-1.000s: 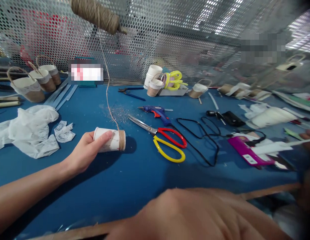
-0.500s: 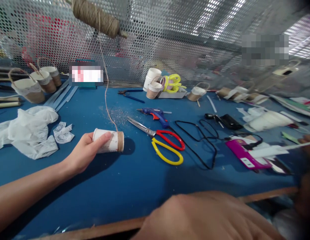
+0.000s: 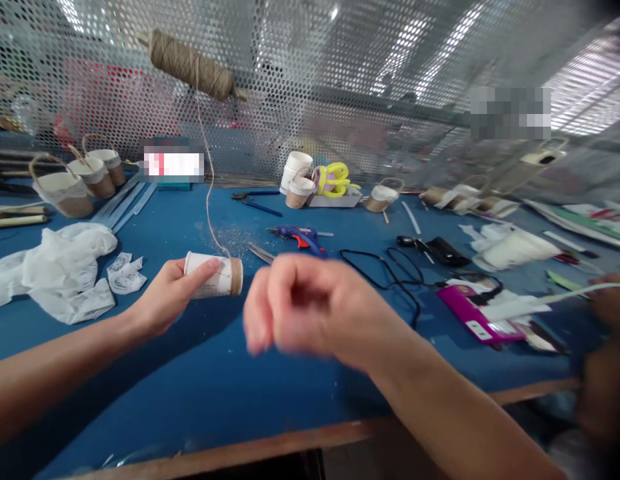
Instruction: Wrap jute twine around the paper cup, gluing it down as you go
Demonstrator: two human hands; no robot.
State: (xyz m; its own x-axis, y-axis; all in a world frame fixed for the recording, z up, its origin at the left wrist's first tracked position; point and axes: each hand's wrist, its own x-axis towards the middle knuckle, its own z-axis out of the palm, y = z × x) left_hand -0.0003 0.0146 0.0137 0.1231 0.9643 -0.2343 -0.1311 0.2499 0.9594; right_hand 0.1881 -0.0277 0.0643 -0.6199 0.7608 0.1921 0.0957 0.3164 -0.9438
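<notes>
Cup [image 3: 210, 283] white, on side, jute twine [image 3: 207, 193] wound round one end.

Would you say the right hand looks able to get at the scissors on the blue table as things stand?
Probably yes. The right hand hovers loosely curled and empty, right above the scissors, hiding all but the blade tips. Nothing visible lies between them; the left hand with its paper cup sits off to the side.

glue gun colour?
Blue body with a red trigger; the glue gun lies on the table, clearest in the head view.
</notes>
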